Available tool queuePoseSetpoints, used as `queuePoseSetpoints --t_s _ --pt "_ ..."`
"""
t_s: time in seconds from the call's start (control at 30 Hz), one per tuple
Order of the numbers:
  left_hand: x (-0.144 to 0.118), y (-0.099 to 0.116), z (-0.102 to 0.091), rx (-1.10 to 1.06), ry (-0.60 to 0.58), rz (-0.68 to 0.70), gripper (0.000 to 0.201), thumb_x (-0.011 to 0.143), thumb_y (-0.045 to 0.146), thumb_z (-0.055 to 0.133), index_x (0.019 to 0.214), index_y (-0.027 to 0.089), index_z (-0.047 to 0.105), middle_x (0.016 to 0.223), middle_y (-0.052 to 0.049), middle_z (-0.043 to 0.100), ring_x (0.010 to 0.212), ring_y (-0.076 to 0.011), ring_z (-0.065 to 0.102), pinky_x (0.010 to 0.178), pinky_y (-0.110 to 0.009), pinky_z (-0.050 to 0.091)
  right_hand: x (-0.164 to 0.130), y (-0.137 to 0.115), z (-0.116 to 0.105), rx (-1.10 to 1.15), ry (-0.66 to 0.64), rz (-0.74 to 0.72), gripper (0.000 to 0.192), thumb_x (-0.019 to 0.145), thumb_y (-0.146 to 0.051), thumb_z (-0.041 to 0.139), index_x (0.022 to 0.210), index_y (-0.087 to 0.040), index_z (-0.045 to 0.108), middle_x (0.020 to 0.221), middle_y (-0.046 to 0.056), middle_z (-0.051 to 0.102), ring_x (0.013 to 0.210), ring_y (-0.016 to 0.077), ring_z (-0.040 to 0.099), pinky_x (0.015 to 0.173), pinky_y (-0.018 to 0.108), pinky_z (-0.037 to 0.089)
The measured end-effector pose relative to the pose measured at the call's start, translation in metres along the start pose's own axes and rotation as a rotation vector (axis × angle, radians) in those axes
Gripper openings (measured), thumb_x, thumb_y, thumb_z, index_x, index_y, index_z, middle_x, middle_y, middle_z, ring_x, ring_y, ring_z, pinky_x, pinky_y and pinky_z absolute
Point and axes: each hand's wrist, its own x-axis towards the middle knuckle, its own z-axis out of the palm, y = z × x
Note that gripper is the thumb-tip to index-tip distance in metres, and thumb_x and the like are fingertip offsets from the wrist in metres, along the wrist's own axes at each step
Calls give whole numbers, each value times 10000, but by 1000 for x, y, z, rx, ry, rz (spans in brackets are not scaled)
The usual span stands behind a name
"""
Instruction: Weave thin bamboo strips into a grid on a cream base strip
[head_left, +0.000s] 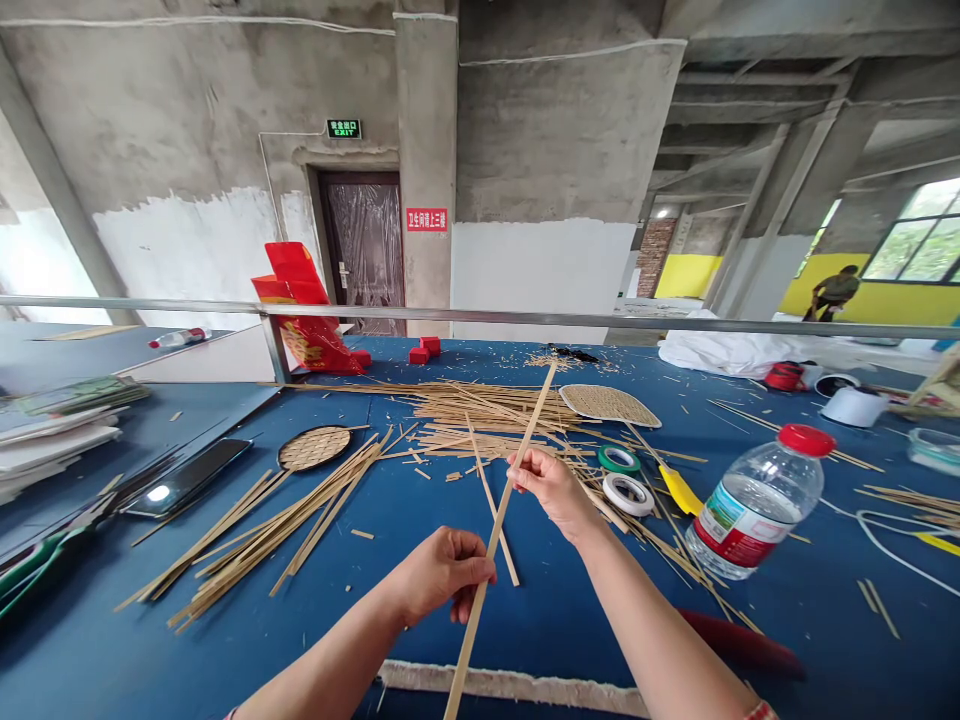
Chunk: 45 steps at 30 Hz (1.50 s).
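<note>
I take the water bottle (757,505) with the red cap as my landmark; it lies tilted on the blue table (525,610), clear-walled, and I cannot tell how much liquid is inside it.

Well to the left of the bottle I hold one long bamboo strip (501,520) with both hands. My left hand (442,572) is closed in a loose fist around the strip's lower part, thumb against the fingers. My right hand (553,487), nearer the bottle, pinches the strip higher up between thumb and fingertips. The strip runs diagonally from the bottom edge of the view up and away, lifted clear of the table where the hands grip it.

Just left of the bottle lie two tape rolls, a white one (628,494) and a green one (619,459), and a yellow-handled tool (681,490) sits between them and the bottle. Beyond these, a heap of loose bamboo strips (480,410) covers the table, with a pale woven fan (609,405) at its right side. Far left of the bottle are another bundle of strips (285,525), a dark-rimmed woven fan (315,447) and a phone (187,478). Right of the bottle, a clear plastic container (934,450) stands at the frame edge; its contents I cannot make out.
</note>
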Motion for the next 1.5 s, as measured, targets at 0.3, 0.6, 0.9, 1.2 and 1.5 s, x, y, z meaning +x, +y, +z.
queuePoseSetpoints --t_s 0.3,0.6,0.9,1.2,1.5 --pt "2 -2 8 -125 35 10 319 648 437 622 616 137 520 395 40 516 291 -58 421 312 -157 300 -6 -10 10 -388 120 -162 138 755 -318 505 802 -189 521 657 -21 520 602 123 485 601 243 395" --pt "2 -2 6 -216 38 14 308 648 423 634 620 130 545 392 41 504 286 -54 417 298 -148 298 -8 -15 15 -595 188 -308 131 784 -283 451 834 -186 523 699 21 574 622 141 541 615 251 424" --pt "3 -4 -10 -151 124 43 302 639 411 648 600 126 557 443 17 528 345 -68 434 346 -173 297 -2 -1 0 -418 98 -66 312 802 -392 440 1035 -195 503 913 56 630 799 163 605 695 266 464" --pt "5 -1 -42 -211 307 153 336 690 473 611 772 149 579 555 46 481 475 -51 425 473 -169 329 -5 -24 -92 -1304 195 439 357 782 -141 380 1095 -100 548 1085 190 592 965 258 574 743 321 417" --pt "7 -5 -27 -96 205 147 356 719 509 543 736 153 550 556 32 510 430 -77 468 455 -198 349 -59 -28 -78 -1039 3 160 256 820 -281 383 935 -217 603 884 50 660 794 190 608 661 272 442"
